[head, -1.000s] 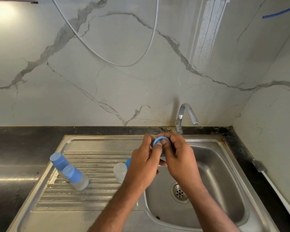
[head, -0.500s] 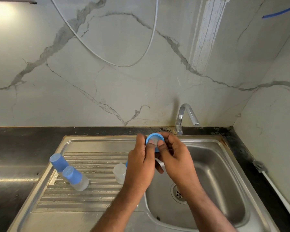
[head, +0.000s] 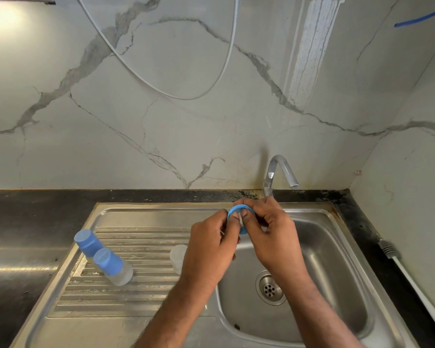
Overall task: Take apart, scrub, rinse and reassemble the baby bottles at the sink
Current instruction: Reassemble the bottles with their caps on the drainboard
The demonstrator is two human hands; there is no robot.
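Both hands meet above the back rim of the steel sink (head: 337,223), just in front of the tap (head: 278,172). The left hand (head: 211,243) and right hand (head: 269,232) share a grip on a blue collar ring (head: 239,212) — fingers and thumbs of each curl around its rim, pinching it from opposite sides, with a pale clear piece showing inside the ring. On the ribbed drainboard (head: 136,285) to the left stand two capped bottles (head: 103,257), blue caps on, touching each other. A clear bottle body (head: 177,257) stands on the drainboard beside the basin — partly hidden by the left wrist. A dark surface (head: 30,222) borders the sink.
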